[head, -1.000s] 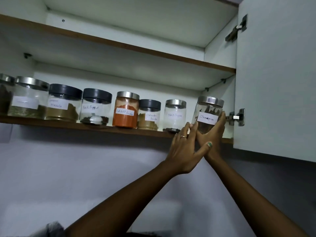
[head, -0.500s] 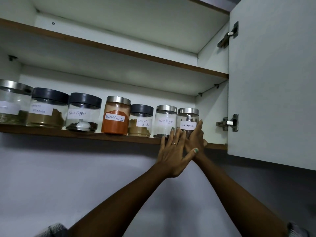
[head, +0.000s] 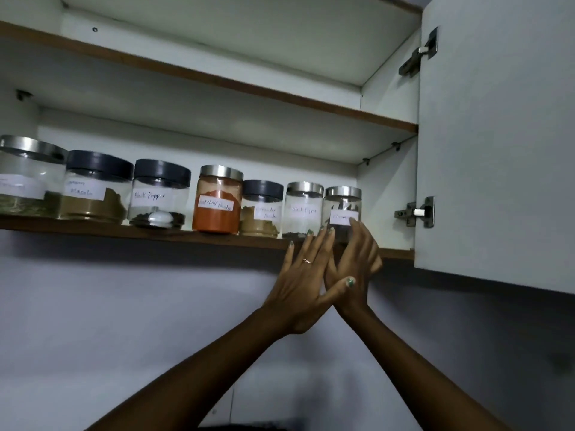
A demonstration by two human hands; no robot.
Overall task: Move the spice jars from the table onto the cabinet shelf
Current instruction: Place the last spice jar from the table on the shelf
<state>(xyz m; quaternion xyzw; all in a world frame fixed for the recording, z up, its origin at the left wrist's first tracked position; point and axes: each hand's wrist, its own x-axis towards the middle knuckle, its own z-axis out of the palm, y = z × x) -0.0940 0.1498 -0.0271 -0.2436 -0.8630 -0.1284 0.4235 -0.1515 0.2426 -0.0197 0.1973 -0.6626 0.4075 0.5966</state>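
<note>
In the head view, seven spice jars stand in a row on the lower cabinet shelf point(head: 93, 230), running from the left edge of the frame to right of centre. From the left: a steel-lidded jar point(head: 26, 178) cut by the frame edge, a dark-lidded masala jar point(head: 96, 188), a dark-lidded black pepper jar point(head: 160, 194), a red chilli powder jar point(head: 219, 200), a small dark-lidded coriander jar point(head: 261, 209), a second black pepper jar point(head: 303, 209) with a steel lid, and the rightmost jar point(head: 342, 202), steel-lidded, holding dark pieces.

Both arms reach up from the bottom of the frame and cross at the wrists. The left hand point(head: 306, 284), wearing a ring, is spread flat and open, its fingers point(head: 314, 244) pointing up over the shelf edge, gripping nothing. The right hand point(head: 357, 262) is open too, its fingertips against the rightmost jar's label, not closed around it.

The open cabinet door point(head: 497, 135) fills the right of the frame.
</note>
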